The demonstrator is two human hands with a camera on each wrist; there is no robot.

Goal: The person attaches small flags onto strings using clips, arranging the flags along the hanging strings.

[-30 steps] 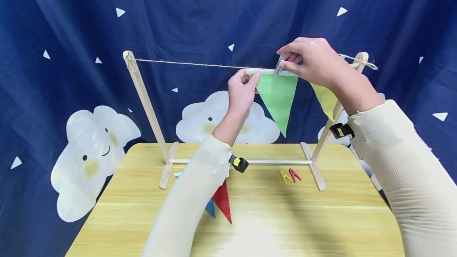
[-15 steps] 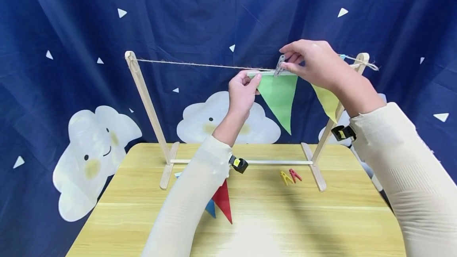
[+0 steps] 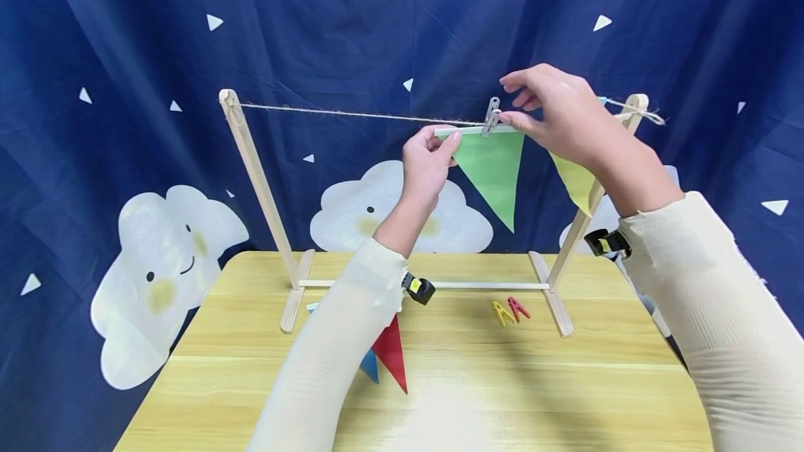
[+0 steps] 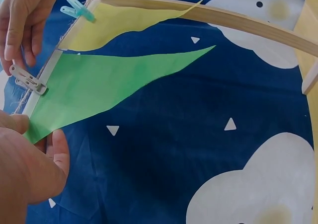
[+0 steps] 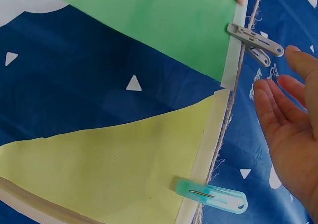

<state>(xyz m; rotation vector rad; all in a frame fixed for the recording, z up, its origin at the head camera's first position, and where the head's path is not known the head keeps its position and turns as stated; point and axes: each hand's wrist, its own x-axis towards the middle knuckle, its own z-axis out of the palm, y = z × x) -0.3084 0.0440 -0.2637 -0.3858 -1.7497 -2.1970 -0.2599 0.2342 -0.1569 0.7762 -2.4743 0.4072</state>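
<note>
Along the string of the wooden stand, the green pennant is fastened by the gray clothespin, which is clipped across its white top edge. One upper corner of the pennant is pinched between thumb and fingers by the left hand. Nothing is grasped by the right hand; its loosely bent fingers are held just beside the gray clothespin. Nearer the right post, the yellow pennant is secured by the teal clothespin. Upon the table, the yellow clothespin and red clothespin are laid together; the red pennant and blue pennant are partly hidden by the left sleeve.
</note>
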